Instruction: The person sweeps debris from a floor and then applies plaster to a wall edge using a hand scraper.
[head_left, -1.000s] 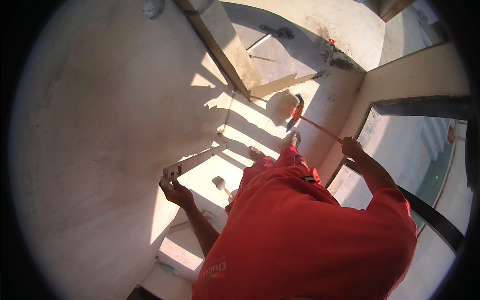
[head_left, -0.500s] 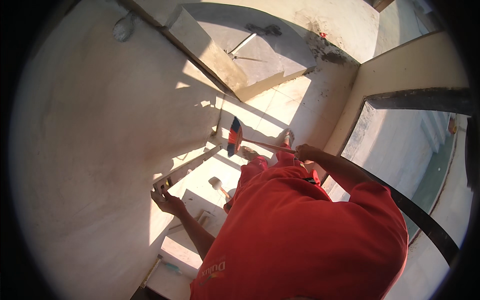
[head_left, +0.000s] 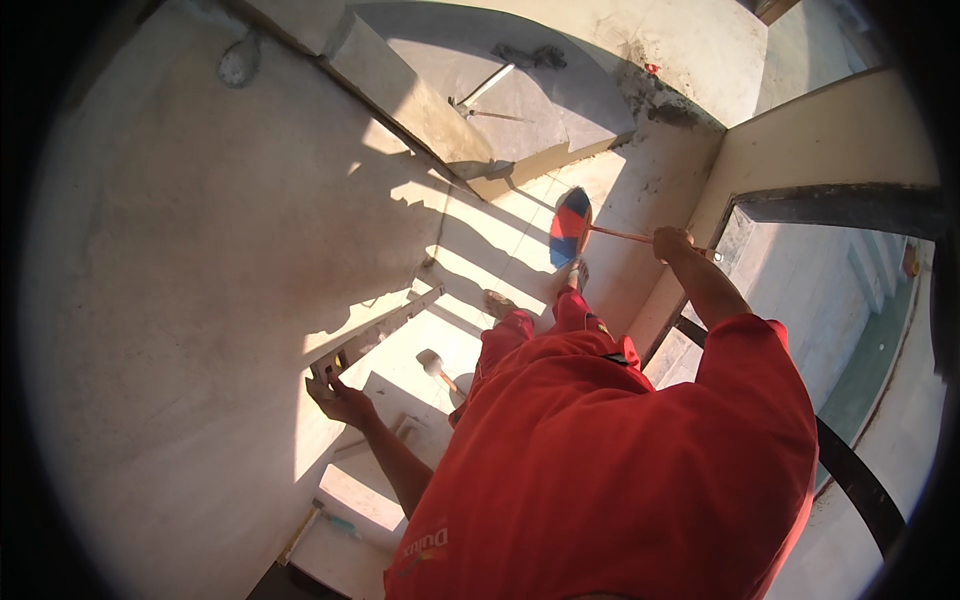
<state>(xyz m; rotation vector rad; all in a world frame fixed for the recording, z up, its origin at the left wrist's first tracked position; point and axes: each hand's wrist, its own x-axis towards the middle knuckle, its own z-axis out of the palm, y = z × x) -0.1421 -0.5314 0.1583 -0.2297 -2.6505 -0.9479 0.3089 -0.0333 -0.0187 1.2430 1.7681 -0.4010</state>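
Observation:
My right hand (head_left: 673, 245) is wrapped round the thin handle of a broom (head_left: 571, 229). Its blue and red bristle head hangs out in front of my feet, above the tiled floor. At the left, my left hand (head_left: 346, 404) grips the near end of a long spirit level (head_left: 392, 320). The level stretches away along the wall, and a yellow vial shows close to my fingers. A mallet (head_left: 431, 362) with a wooden handle lies between my left arm and my leg, part of its handle hidden by my clothing.
A plastered wall (head_left: 200, 260) fills the left side. Ahead stands a pale raised block (head_left: 440, 60) with a stick-like tool on top. To the right is a dark-framed opening (head_left: 840, 200). A pale step (head_left: 360, 500) lies below my left forearm.
My right hand has moved right and forward, carrying the broom head away from the level to beyond my feet. My left hand and the level have hardly moved.

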